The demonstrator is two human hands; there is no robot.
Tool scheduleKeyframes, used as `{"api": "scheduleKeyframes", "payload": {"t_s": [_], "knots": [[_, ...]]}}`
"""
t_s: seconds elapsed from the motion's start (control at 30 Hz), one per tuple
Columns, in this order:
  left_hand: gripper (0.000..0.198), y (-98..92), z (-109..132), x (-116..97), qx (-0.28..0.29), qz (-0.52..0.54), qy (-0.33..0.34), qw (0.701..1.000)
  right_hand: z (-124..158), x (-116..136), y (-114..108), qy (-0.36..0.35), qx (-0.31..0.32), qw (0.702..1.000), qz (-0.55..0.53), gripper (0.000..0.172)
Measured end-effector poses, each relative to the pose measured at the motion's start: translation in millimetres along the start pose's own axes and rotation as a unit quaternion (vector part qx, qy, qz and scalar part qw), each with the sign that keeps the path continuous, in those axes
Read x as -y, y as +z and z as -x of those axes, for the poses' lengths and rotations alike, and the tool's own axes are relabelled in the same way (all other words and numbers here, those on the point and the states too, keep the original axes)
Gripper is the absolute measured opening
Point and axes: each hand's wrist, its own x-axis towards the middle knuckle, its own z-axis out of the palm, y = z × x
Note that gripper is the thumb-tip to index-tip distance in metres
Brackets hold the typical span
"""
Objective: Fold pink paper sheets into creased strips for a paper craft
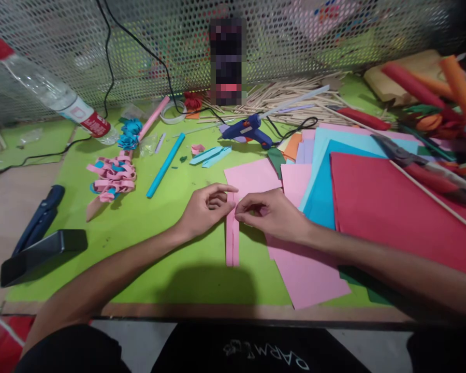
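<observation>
A narrow pink paper strip with lengthwise folds lies upright in front of me on the green table surface. My left hand is closed on its upper left edge, the thumb pressing on the paper and the index finger reaching across the top. From the other side my right hand pinches the right edge, thumb and index fingertip together. Just behind both hands lies a pink paper sheet. More pink paper sits under my right forearm.
Red sheets and blue sheets are stacked at right, with pliers on top. A glue gun and wooden sticks lie behind. At left are a paper-loop craft, a bottle, a stapler and a black box.
</observation>
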Motion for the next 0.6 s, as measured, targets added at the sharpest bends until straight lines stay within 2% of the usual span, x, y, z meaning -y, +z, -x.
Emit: {"api": "scheduleKeyframes", "payload": {"t_s": [0.6], "knots": [[0.042,-1.5,1.4,-0.2,0.028,0.004,-0.022,0.999,1.5,0.3,0.0,-0.015,0.001,1.000,0.023,0.011]]}}
